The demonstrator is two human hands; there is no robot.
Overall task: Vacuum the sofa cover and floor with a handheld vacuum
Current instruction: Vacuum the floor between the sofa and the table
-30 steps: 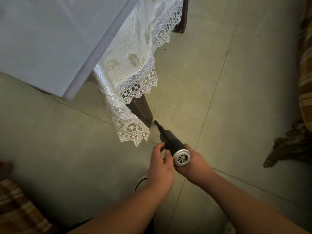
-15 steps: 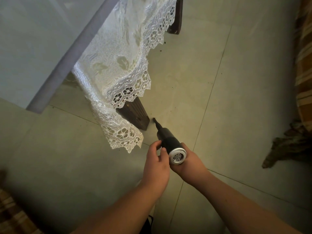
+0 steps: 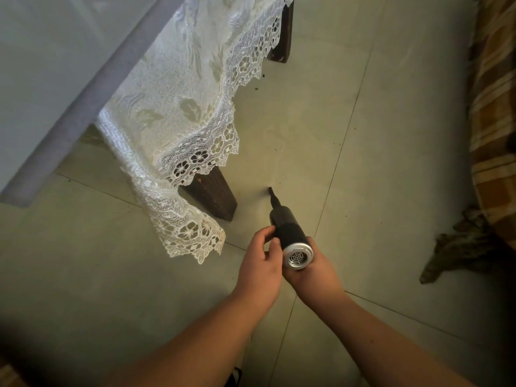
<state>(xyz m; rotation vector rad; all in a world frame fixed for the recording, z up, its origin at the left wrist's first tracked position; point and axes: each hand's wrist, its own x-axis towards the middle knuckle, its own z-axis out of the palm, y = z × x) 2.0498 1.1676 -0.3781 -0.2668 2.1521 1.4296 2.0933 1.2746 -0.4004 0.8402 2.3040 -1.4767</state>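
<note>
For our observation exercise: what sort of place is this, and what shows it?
Probably a home living room: a lace cloth over a wooden-legged table, a tiled floor, a plaid sofa cover.

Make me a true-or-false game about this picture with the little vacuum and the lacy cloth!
1. The handheld vacuum aims its thin nozzle down at the floor. True.
2. Only one hand is on the vacuum. False: the right hand grips it, and the left hand has fingers on its side.
3. A white lace cloth hangs over a dark wooden leg. True.
4. The nozzle is tucked under the cloth. False: it is out over bare floor, beside the leg.
</note>
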